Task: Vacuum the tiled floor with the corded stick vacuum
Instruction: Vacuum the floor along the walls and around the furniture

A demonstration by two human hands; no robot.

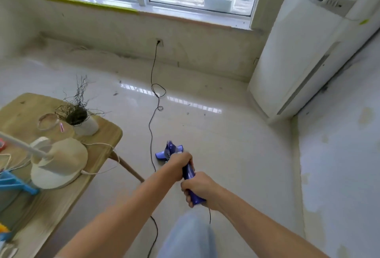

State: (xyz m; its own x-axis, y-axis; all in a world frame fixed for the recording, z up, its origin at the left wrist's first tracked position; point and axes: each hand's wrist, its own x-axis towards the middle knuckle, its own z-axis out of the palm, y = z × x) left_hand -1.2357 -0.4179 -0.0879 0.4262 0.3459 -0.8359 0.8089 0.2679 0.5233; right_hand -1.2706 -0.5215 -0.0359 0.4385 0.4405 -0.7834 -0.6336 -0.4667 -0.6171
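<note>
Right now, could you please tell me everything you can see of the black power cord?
The power cord is thin and black. It is plugged into a wall socket below the window, drops down the wall, and lies on the tiled floor in two loose loops. It then passes left of the vacuum head and under the left forearm. A short piece hangs below the right hand.
</note>
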